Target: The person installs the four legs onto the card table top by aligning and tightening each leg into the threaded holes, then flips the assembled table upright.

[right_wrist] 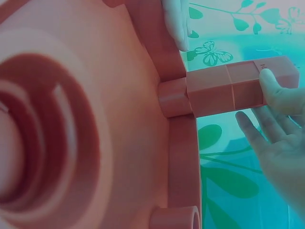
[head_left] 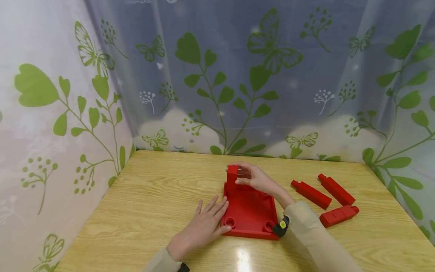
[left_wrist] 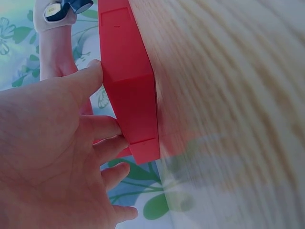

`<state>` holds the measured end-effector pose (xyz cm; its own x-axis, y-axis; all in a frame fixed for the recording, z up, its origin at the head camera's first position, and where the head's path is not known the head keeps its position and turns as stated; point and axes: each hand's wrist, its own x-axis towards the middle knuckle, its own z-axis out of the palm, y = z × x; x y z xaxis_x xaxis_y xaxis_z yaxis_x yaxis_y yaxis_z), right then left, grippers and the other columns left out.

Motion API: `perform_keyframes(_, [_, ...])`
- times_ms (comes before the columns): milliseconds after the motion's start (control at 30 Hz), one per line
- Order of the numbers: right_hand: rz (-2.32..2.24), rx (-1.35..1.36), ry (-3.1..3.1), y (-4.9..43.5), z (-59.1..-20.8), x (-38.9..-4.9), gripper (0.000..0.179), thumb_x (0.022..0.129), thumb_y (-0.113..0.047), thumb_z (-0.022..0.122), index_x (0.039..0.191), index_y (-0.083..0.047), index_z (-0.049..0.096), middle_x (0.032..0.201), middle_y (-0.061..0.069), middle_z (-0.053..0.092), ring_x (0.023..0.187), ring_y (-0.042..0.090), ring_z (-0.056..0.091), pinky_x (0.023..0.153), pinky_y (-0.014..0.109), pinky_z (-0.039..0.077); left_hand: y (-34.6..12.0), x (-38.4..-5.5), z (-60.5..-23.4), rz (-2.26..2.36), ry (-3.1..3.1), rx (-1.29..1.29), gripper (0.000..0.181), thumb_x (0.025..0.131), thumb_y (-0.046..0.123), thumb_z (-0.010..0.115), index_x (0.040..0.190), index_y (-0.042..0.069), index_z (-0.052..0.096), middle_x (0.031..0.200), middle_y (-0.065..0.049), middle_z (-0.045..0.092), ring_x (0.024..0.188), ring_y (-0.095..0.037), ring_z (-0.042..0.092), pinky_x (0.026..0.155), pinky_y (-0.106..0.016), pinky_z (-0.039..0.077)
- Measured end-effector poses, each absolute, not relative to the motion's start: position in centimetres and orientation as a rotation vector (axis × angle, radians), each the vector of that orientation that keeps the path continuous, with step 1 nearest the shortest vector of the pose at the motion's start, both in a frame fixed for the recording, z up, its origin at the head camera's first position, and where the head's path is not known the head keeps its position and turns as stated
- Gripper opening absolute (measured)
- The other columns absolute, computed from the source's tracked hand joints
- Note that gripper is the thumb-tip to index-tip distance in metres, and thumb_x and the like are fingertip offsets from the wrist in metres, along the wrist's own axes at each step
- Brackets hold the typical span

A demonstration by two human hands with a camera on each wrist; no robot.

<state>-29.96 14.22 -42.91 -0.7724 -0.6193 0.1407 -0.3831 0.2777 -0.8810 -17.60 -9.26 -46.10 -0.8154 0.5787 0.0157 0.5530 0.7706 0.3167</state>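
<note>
A red square panel (head_left: 249,215) with a raised rim lies on the table, round sockets at its corners. A red table leg (head_left: 232,177) stands upright at its far left corner; in the right wrist view the leg (right_wrist: 219,90) meets the socket (right_wrist: 172,98) there. My right hand (head_left: 256,179) pinches the upper part of this leg between thumb and fingers. Against the panel's left side rests my left hand (head_left: 204,223), its fingers spread and mostly straight. The left wrist view shows the thumb and some fingertips touching the panel's outer edge (left_wrist: 128,90).
Right of the panel lie a red leg (head_left: 311,194), another leg (head_left: 337,189) behind it, and a third leg (head_left: 339,216) nearer, each with a knobbed end. A patterned curtain (head_left: 234,83) hangs behind the wooden table (head_left: 153,189) and along its sides.
</note>
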Motion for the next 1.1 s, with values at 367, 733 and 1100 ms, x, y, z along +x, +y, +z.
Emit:
perform_keyframes(367, [-1.472,-0.917,2.336,14.0,-42.9,-30.1,0.057,0.096,-0.001,0.066,0.148,0.006,0.043,0.140,0.026,0.056,0.130,0.044,0.054,0.104,0.049,0.049,-9.1,-17.6,-46.1,0.463,2.898,0.928,0.071,0.103,0.048,0.052,0.157,0.004,0.037,0.165,-0.008,0.030,0.154,-0.033,0.019,0.116,-0.070,0.016])
perform_keyframes(733, [-1.443,-0.949,2.459,15.7,-43.1,-29.0,0.059,0.096,-0.010,0.070,0.147,0.006,0.046,0.138,0.027,0.059,0.126,0.043,0.059,0.105,0.057,0.046,-9.2,-17.5,-45.9,0.477,2.903,0.932,0.072,0.102,0.048,0.054,0.157,0.004,0.037,0.165,-0.008,0.032,0.154,-0.034,0.020,0.116,-0.070,0.016])
perform_keyframes(1100, [-1.463,-0.892,2.560,20.0,-42.6,-27.2,0.055,0.095,-0.012,0.071,0.147,-0.007,0.053,0.147,0.014,0.056,0.134,0.036,0.053,0.108,0.056,0.042,-9.1,-17.6,-46.3,0.466,2.909,0.939,0.072,0.103,0.049,0.053,0.157,0.005,0.036,0.165,-0.007,0.031,0.154,-0.034,0.020,0.116,-0.070,0.016])
